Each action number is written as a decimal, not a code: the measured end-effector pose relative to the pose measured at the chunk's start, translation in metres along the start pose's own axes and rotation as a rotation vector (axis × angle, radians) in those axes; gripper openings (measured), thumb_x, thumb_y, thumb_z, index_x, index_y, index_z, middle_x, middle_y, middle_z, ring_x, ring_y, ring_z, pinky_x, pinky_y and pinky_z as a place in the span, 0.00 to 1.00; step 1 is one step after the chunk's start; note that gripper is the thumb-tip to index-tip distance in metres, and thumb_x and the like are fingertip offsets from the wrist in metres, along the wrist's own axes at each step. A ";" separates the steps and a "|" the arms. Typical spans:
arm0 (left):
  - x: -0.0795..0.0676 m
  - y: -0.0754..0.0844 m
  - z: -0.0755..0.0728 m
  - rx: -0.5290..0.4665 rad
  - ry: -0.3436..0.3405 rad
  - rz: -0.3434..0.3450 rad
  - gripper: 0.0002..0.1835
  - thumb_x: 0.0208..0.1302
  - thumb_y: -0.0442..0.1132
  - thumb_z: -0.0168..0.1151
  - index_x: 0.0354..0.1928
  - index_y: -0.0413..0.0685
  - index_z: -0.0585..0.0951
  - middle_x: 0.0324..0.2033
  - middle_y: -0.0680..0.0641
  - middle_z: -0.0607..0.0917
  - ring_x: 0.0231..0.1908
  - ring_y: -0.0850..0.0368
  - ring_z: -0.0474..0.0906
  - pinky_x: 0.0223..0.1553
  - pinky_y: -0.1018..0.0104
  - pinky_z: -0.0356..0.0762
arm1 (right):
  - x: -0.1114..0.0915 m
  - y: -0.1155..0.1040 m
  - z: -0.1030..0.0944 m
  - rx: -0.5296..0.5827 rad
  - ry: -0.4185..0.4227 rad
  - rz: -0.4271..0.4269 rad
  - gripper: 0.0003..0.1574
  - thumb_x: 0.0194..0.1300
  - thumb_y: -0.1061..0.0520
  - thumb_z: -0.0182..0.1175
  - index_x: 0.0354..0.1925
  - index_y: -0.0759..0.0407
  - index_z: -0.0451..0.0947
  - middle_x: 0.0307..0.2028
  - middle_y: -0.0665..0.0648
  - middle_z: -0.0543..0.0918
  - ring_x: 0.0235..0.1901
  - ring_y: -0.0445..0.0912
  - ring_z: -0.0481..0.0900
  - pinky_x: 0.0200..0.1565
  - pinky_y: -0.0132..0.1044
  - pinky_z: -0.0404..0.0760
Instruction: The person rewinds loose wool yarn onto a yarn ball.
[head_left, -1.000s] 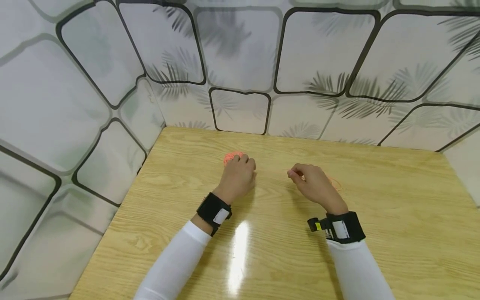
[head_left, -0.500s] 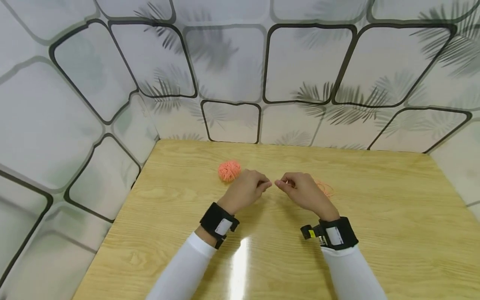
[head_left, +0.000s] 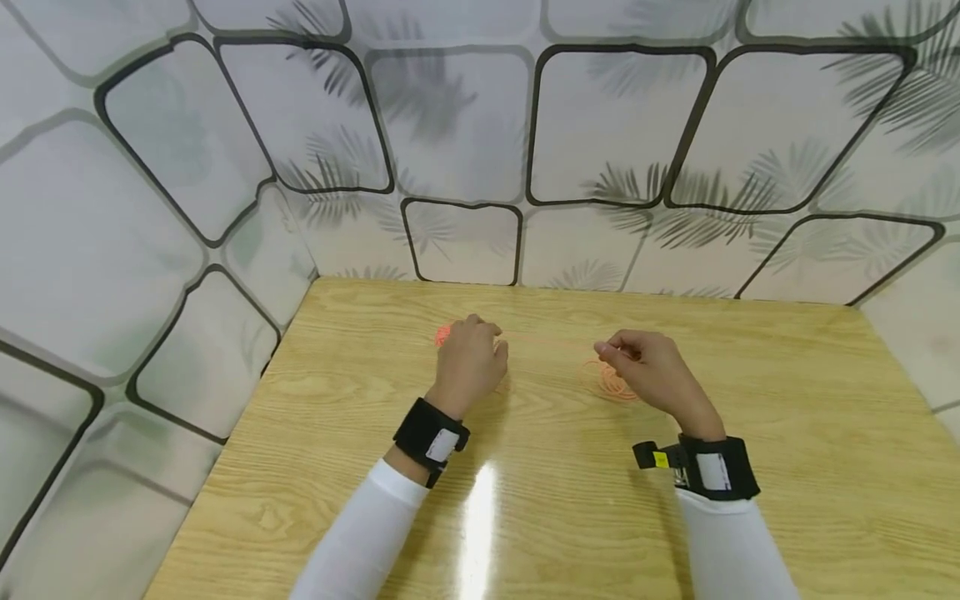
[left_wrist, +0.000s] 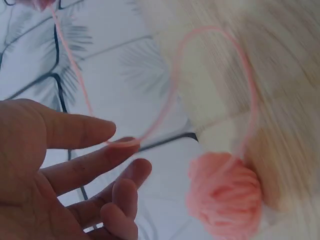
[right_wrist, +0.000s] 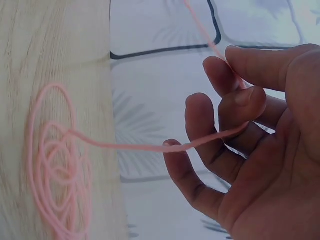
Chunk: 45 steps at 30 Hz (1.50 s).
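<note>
A coral ball of yarn (head_left: pixel 443 335) lies on the table, partly covered in the head view by my left hand (head_left: pixel 467 365). In the left wrist view, the strand (left_wrist: pixel 251 90) loops up from the ball (left_wrist: pixel 225 200) and passes between my thumb and index finger, which pinch it loosely; the other fingers are bent. My right hand (head_left: pixel 652 372) pinches the same yarn (right_wrist: pixel 202 25) between thumb and index finger. From there the strand crosses the bent fingers and runs down to a loose pile of yarn loops (head_left: pixel 615 383) on the table. A thin length spans the two hands.
The wooden table (head_left: pixel 337 500) meets a patterned wall (head_left: pixel 472 125) at the back and another wall (head_left: pixel 90 233) on the left. Black straps (head_left: pixel 718 468) sit on both wrists. A bright reflection streaks the tabletop.
My hands came together near the middle half a second ago, and are now apart again: the left back beside the ball, the right out to the right, drawing yarn between them.
</note>
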<state>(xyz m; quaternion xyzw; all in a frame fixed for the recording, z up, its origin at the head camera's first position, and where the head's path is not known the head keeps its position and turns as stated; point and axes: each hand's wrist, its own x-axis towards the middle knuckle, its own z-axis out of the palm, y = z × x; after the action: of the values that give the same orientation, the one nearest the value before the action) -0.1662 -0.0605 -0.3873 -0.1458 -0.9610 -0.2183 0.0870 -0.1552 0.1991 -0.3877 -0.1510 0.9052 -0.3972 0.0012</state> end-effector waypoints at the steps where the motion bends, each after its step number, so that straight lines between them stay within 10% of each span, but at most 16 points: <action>1: 0.000 0.006 -0.001 -0.018 -0.040 0.036 0.17 0.63 0.44 0.55 0.50 0.44 0.79 0.45 0.44 0.78 0.43 0.50 0.75 0.34 0.65 0.74 | 0.001 -0.003 0.002 0.010 -0.005 -0.010 0.20 0.65 0.37 0.49 0.33 0.49 0.77 0.20 0.54 0.72 0.16 0.47 0.65 0.22 0.40 0.66; 4: 0.003 0.025 -0.002 -0.151 -0.188 0.207 0.24 0.64 0.47 0.54 0.60 0.45 0.70 0.51 0.46 0.76 0.43 0.54 0.75 0.39 0.68 0.72 | 0.006 -0.013 0.010 0.042 -0.030 -0.051 0.19 0.65 0.38 0.50 0.33 0.49 0.78 0.23 0.53 0.75 0.19 0.47 0.68 0.22 0.39 0.69; 9: 0.007 0.042 0.003 -0.335 -0.297 0.389 0.14 0.66 0.43 0.53 0.51 0.47 0.73 0.33 0.54 0.77 0.25 0.65 0.71 0.26 0.75 0.68 | 0.009 -0.030 0.019 0.094 -0.081 -0.093 0.17 0.67 0.44 0.51 0.31 0.52 0.77 0.29 0.52 0.78 0.24 0.47 0.71 0.25 0.40 0.71; 24: 0.004 0.002 0.001 -0.192 0.058 0.070 0.11 0.66 0.41 0.52 0.38 0.46 0.82 0.29 0.52 0.80 0.21 0.64 0.70 0.21 0.72 0.66 | -0.005 0.000 -0.015 0.025 0.050 -0.008 0.22 0.65 0.38 0.50 0.34 0.52 0.78 0.20 0.54 0.73 0.22 0.48 0.71 0.20 0.39 0.66; 33: -0.009 0.011 0.007 0.060 -0.019 0.003 0.12 0.63 0.41 0.54 0.43 0.46 0.82 0.35 0.47 0.81 0.25 0.57 0.75 0.20 0.70 0.68 | -0.006 -0.002 -0.005 0.054 0.055 -0.017 0.20 0.65 0.39 0.51 0.33 0.51 0.78 0.18 0.56 0.71 0.16 0.48 0.66 0.18 0.39 0.65; 40: -0.010 0.047 0.013 -0.316 -0.142 0.280 0.22 0.65 0.43 0.54 0.60 0.45 0.70 0.45 0.51 0.77 0.32 0.64 0.74 0.31 0.76 0.70 | 0.004 -0.022 0.023 0.094 -0.030 -0.085 0.20 0.66 0.41 0.50 0.32 0.52 0.77 0.20 0.52 0.73 0.18 0.45 0.68 0.24 0.37 0.71; 45: -0.010 0.048 0.017 -0.450 -0.115 0.262 0.12 0.65 0.40 0.55 0.48 0.47 0.78 0.28 0.57 0.77 0.22 0.68 0.70 0.24 0.77 0.68 | 0.004 -0.024 0.027 0.103 -0.053 -0.084 0.18 0.66 0.40 0.51 0.29 0.48 0.77 0.22 0.51 0.74 0.19 0.46 0.68 0.23 0.38 0.70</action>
<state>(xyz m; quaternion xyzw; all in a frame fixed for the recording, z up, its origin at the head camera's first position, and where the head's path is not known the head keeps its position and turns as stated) -0.1433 -0.0143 -0.3861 -0.2970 -0.8645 -0.4048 0.0253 -0.1496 0.1633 -0.3887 -0.1989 0.8761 -0.4389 0.0162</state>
